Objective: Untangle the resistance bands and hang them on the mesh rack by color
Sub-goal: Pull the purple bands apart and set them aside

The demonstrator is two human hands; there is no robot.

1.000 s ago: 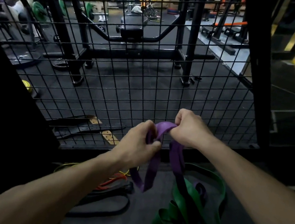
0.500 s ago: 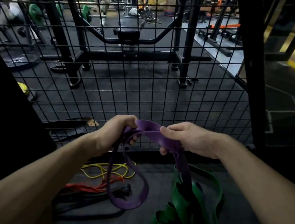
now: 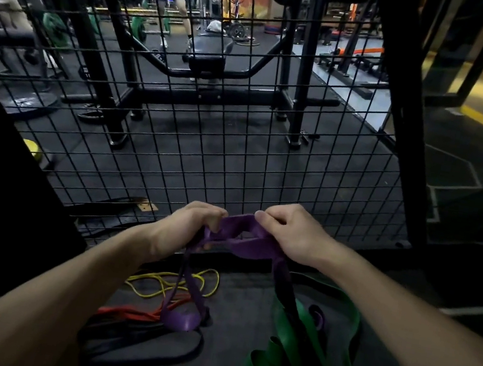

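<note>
Right now both hands hold the purple band [image 3: 243, 239] up in front of the mesh rack [image 3: 237, 163]. The left hand [image 3: 186, 226] has its fingers curled round one end of the raised stretch, and the right hand [image 3: 292, 236] pinches the other end, thumb on top. From the left hand a purple loop hangs down to the floor [image 3: 238, 310], ending over the red band [image 3: 132, 314] and the black band [image 3: 142, 348], with the thin yellow band [image 3: 166, 282] just behind them. From the right hand the purple strap drops into the heap of green band [image 3: 318, 349], where it is tangled.
</note>
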